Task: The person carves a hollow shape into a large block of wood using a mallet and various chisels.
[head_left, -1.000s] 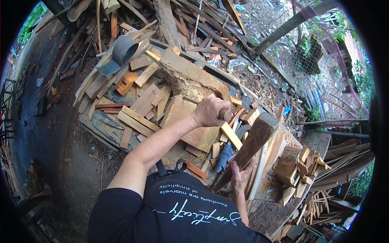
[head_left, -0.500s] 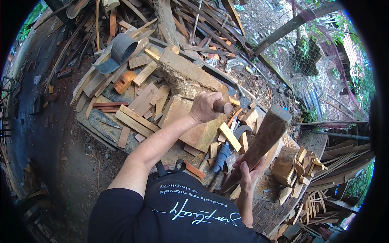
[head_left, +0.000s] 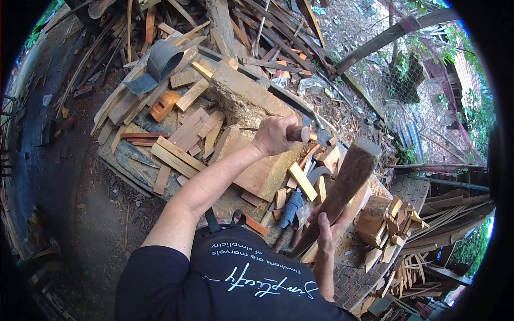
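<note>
My left hand [head_left: 273, 137] is wrapped round a chisel with a round wooden handle [head_left: 297, 134]. Its thin dark blade [head_left: 248, 128] points left, at the rough, chipped hollow of a large wooden block [head_left: 251, 174]. Whether the tip touches the wood I cannot tell. In my right hand [head_left: 329, 231] is a thick, squared wooden mallet [head_left: 352, 174], gripped low with the broad end raised. This broad end is to the right of the chisel handle and apart from it. Pale chips and dust lie in the hollow.
Loose wood offcuts [head_left: 193, 131] lie left of the block, with a curved grey sheet [head_left: 160, 61] behind them. A blue-wrapped tool [head_left: 292, 208] lies between block and mallet. A wood chunk [head_left: 373, 219] with several wedges stands at right. Scrap timber [head_left: 273, 37] is piled behind.
My left hand and the chisel have shifted slightly right and away from me. The mallet has moved a touch to the left, with my right hand still round it.
</note>
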Tool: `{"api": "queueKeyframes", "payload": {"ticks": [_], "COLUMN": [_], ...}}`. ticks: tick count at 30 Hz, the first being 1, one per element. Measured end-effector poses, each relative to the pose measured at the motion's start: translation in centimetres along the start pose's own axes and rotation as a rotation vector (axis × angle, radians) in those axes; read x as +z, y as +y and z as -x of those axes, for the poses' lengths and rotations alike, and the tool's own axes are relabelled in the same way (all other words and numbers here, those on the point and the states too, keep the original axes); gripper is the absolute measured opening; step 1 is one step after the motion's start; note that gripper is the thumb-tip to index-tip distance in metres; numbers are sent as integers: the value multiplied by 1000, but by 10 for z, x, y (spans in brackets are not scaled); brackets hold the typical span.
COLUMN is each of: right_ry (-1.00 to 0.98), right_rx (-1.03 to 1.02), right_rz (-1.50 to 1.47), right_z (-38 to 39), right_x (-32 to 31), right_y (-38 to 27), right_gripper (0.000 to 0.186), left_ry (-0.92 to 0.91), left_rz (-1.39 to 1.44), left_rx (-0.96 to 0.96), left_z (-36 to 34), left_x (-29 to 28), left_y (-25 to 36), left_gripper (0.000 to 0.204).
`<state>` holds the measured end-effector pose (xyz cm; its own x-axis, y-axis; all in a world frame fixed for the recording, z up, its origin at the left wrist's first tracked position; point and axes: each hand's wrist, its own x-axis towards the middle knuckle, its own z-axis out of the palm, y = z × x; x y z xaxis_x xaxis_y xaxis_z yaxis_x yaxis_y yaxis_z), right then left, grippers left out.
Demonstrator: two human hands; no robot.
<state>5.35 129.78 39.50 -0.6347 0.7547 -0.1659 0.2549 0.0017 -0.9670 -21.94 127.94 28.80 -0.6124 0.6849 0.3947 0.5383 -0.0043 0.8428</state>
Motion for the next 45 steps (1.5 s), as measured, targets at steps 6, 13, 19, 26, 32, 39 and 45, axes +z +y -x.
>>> {"api": "queueKeyframes", "payload": {"ticks": [6,13,19,26,32,39,45], "right_ry": [187,23,109,46,130,9,153], "right_rx": [-379,19,-264,64,-372,20,-258], "right_rz": [-61,419,-20,401,73,544,-113], "right_z": [-15,-23,-20,-20,-10,-18,-9], "right_x": [-4,26,17,19,1,9,3], "right_y": [-21,37,7,51,46,70,59], "right_gripper": [57,59,35,64,41,67,62], "left_ry": [-87,-187,-128,-57,-99,-254,-116], "left_rz": [1,4,-44,-52,-83,-369,-335], "left_rx": [-53,-20,33,99,89,56,201], "left_z": [-6,-1,7,16,17,52,62], "left_x": [-9,2,-5,14,7,8,-16], "left_y": [1,-1,1,-2,3,-59,-44], "left_gripper": [20,20,24,23,19,8,22]}}
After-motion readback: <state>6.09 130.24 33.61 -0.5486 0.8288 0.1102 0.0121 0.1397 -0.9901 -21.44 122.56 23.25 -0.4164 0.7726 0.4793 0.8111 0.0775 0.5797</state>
